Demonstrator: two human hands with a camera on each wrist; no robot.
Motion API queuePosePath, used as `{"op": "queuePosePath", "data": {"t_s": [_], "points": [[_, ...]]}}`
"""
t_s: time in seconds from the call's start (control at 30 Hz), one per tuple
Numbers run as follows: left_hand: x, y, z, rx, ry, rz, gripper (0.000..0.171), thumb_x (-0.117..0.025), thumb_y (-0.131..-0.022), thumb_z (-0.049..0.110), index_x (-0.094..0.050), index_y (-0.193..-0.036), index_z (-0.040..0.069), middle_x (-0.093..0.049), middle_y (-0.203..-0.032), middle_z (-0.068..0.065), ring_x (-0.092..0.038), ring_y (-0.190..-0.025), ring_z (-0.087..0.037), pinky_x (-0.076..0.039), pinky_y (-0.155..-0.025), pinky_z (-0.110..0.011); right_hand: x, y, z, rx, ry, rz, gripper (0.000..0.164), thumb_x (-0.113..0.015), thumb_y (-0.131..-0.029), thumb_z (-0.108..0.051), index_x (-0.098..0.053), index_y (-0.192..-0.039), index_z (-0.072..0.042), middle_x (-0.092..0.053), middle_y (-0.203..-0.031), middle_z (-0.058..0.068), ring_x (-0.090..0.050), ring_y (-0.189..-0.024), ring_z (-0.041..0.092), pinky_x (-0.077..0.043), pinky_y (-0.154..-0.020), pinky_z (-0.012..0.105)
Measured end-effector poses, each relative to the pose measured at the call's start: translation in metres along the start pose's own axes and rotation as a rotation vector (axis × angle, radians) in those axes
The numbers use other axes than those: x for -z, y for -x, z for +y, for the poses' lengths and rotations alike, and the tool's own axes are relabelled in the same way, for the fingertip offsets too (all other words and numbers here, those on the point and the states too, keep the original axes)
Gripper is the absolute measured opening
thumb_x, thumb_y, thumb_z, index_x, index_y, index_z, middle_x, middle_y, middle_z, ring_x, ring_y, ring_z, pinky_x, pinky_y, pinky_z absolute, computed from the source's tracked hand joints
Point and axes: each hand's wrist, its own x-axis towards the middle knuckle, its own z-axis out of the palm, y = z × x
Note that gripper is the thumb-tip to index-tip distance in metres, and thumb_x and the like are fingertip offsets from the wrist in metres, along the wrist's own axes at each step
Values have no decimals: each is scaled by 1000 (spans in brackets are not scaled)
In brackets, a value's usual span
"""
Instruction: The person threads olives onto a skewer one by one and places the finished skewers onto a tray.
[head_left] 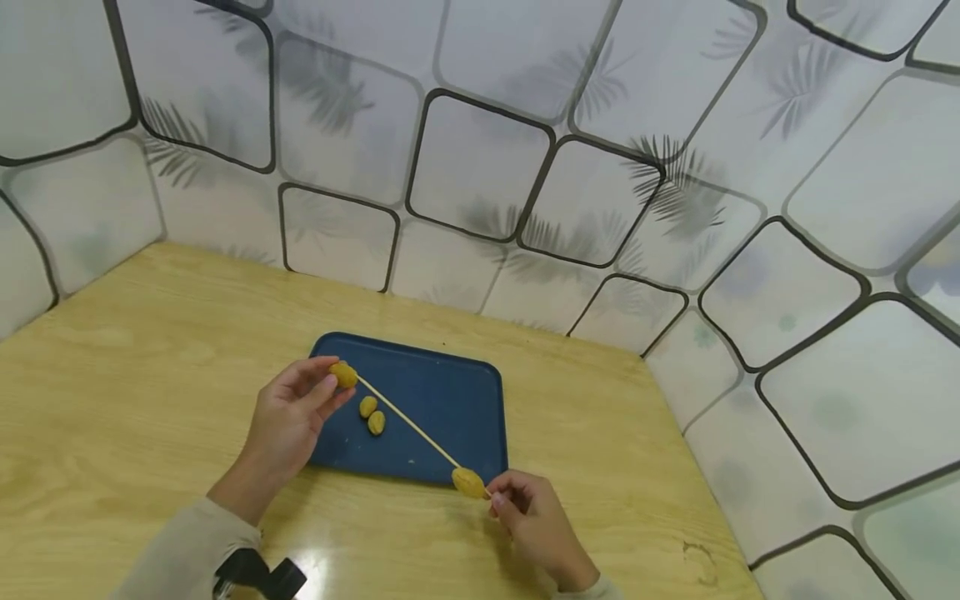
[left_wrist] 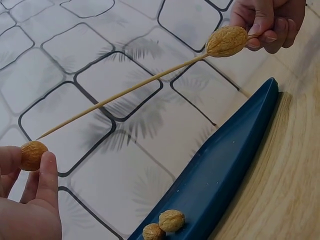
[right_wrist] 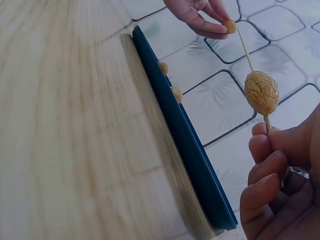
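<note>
My right hand (head_left: 536, 521) pinches the lower end of a thin wooden skewer (head_left: 408, 421) between thumb and fingers. A wrinkled golden oval ball (right_wrist: 261, 93) is threaded on the skewer just above that grip. At the other end, my left hand (head_left: 288, 417) holds a second wrinkled golden ball (left_wrist: 33, 155) by its fingertips. The skewer's pointed tip meets that ball's upper side; whether it has pierced the skin I cannot tell. Below the skewer, two more such balls (head_left: 368, 407) lie side by side on a dark blue tray (head_left: 442, 392).
The tray has a low raised rim and rests on a light wood-grain table (head_left: 172, 375). Behind and to the right, a patterned wall covering (head_left: 480, 167) meets the table's edges. A black device part (head_left: 258, 575) shows by the left sleeve.
</note>
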Motion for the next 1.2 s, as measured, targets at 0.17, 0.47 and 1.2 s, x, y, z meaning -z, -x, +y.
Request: {"op": "queuePosePath", "data": {"t_s": [0.17, 0.47, 1.2], "points": [[1, 1, -4, -26, -15, 7, 12, -59, -96, 4, -65, -105, 10, -58, -106, -3, -63, -93, -12, -55, -83, -25, 1, 1, 3, 35, 22, -16, 9, -53, -93, 9, -62, -91, 8, -60, -74, 14, -50, -58, 5, -43, -48, 17], [-2, -3, -2, -35, 6, 11, 13, -61, -96, 6, -70, -99, 15, -59, -97, -2, -62, -86, -11, -57, -77, -24, 6, 0, 1, 81, 49, -15, 10, -53, -94, 8, -62, -92, 7, -60, -74, 16, -51, -60, 7, -45, -49, 19], [3, 2, 0, 16, 35, 22, 7, -61, -96, 7, -67, -99, 8, -54, -101, -4, -61, -89, -11, -56, -82, -25, -4, 0, 3, 114, 118, 7, 14, -54, -90, 11, -65, -90, 3, -62, -74, 8, -59, -65, 17, -52, -56, 24]]}}
